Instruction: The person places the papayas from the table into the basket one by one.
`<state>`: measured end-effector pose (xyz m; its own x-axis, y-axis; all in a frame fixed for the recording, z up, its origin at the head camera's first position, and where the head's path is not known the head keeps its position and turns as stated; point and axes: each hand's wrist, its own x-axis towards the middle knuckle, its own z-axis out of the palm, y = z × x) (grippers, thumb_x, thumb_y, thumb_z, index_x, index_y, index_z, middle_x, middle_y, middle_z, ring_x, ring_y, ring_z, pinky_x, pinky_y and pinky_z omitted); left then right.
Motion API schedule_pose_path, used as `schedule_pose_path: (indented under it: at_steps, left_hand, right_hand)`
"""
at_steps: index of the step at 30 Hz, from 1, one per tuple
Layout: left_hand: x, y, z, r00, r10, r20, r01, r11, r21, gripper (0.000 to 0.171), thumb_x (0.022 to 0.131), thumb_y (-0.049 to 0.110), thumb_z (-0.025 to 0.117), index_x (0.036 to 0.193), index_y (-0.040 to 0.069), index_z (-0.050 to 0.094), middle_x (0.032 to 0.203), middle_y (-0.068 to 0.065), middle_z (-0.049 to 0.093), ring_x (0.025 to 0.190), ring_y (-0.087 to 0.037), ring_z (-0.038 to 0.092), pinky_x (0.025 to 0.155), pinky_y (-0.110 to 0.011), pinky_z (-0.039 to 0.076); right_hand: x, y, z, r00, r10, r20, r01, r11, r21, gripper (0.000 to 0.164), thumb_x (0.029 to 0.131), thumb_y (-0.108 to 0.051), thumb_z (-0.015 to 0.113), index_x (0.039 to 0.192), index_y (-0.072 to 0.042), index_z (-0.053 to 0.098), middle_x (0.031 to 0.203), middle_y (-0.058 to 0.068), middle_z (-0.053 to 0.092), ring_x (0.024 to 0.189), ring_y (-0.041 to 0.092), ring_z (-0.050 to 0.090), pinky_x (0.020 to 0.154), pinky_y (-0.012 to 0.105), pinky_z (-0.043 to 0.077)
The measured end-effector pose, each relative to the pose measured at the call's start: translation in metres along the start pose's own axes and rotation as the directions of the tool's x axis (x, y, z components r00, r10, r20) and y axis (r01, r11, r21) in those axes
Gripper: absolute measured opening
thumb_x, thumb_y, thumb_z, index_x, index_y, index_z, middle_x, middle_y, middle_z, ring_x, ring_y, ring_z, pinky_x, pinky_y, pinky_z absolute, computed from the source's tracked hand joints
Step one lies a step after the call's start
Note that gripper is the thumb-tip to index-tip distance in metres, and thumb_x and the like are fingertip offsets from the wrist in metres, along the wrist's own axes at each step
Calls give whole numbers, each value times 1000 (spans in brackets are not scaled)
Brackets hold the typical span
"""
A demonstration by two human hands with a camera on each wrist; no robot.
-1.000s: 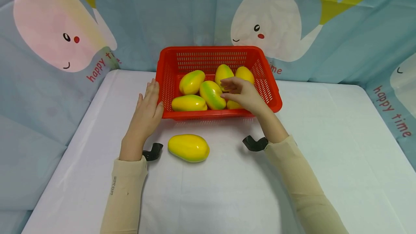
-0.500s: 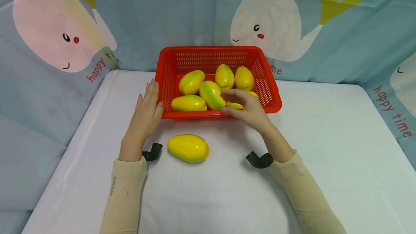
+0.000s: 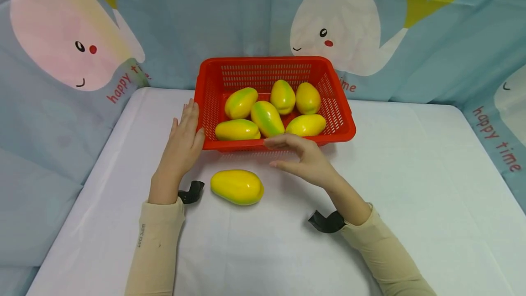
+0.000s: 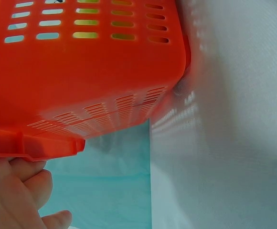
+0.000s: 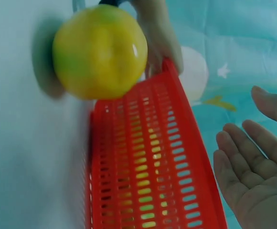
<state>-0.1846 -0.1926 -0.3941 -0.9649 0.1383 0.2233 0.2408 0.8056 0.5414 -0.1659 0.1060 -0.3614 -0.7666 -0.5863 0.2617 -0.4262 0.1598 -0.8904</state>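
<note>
My left hand (image 3: 179, 147) lies along the left side of a red slotted plastic basket (image 3: 234, 145), fingers straight. In the left wrist view, its fingers (image 4: 36, 186) stand right at the basket's rim (image 4: 38, 153). In front of the basket, my right hand (image 3: 306, 161) hovers near the front rim, thumb and fingers spread apart, holding nothing. A glossy yellow mango (image 3: 237, 187) lies on its side on the white table, left of my right hand. Several yellow-green mangoes (image 3: 267, 118) lie inside the basket. The right wrist view shows the loose mango (image 5: 100, 52) large and close.
A white cloth covers the table (image 3: 411, 186). Behind it hangs a blue curtain (image 3: 230, 13) with whale prints, close to the basket's back. A black wrist mount (image 3: 326, 221) sticks out from the right sleeve, another black mount (image 3: 192, 192) from the left.
My right hand has drawn back from over the mangoes in the basket to the front of its rim, uncovering the front-right mango. My left hand has stayed at the basket's side.
</note>
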Motion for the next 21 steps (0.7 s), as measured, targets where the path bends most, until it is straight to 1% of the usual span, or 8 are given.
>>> schedule_pose_path:
  at_steps: [3, 7, 13, 16, 21]
  left_hand:
    - [0, -1, 0, 1000, -1, 3, 1, 1000, 2, 60, 98, 22, 33, 151, 2, 11, 157, -11, 9, 144, -25, 5, 113, -53, 3]
    - [0, 0, 0, 1000, 1, 5, -1, 1000, 3, 60, 98, 23, 33, 151, 2, 11, 157, -11, 8, 144, -25, 4, 113, -52, 2]
    - [0, 0, 0, 1000, 2, 3, -2, 1000, -4, 60, 98, 23, 32, 151, 2, 11, 157, -10, 8, 144, -25, 4, 113, -51, 1]
    - [0, 0, 0, 1000, 3, -2, -3, 1000, -3, 59, 98, 22, 32, 150, 2, 12, 157, -11, 9, 144, -25, 5, 113, -52, 2]
    - [1, 0, 1, 1000, 1, -8, -1, 1000, 0, 60, 98, 22, 33, 150, 1, 12, 157, -11, 10, 144, -26, 6, 113, -53, 3]
  right_hand:
    - [0, 0, 5, 999, 2, 42, -2, 1000, 8, 40, 82, -3, 71, 120, -2, 61, 117, 10, 63, 111, 20, 57, 98, 39, 43]
    - [0, 2, 11, 996, 19, 91, -20, 1000, 9, 41, 82, -6, 71, 122, -3, 60, 118, 5, 63, 111, 18, 56, 99, 40, 43]
    - [1, 10, 22, 989, 8, 149, -6, 1000, -19, 42, 81, -8, 73, 121, -1, 60, 118, 2, 63, 110, 13, 55, 96, 32, 44]
    - [2, 13, 26, 984, 4, 177, 3, 999, -37, 42, 81, -10, 74, 120, -3, 61, 117, 1, 64, 109, 12, 56, 95, 30, 45]
    - [2, 16, 32, 976, 25, 218, -13, 998, -55, 41, 82, -14, 73, 119, -4, 61, 116, 6, 64, 109, 18, 57, 95, 30, 46]
